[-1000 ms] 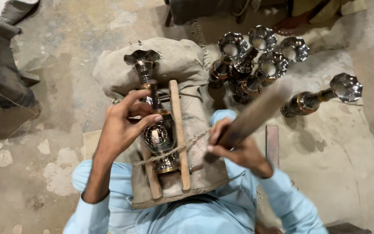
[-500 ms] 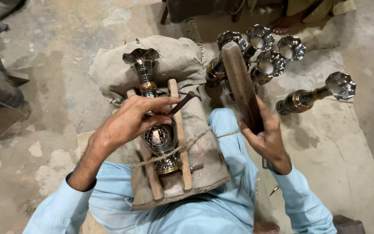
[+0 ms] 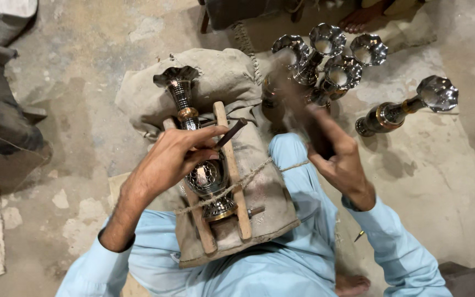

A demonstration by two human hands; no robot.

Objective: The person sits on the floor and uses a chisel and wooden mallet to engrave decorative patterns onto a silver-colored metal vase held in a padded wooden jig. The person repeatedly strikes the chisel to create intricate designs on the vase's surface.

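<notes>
Polished metal gleams under my left hand, whose fingers curl nearly shut, pinching a thin dark punch against the engraved vase. That vase lies between two wooden slats, tied down with twine on a burlap-covered block across my lap. My right hand is clenched round a wooden mallet, blurred so badly I can hardly make out its shape. More fluted vases stand clustered on the rough concrete floor; their bases are hidden behind the blur.
</notes>
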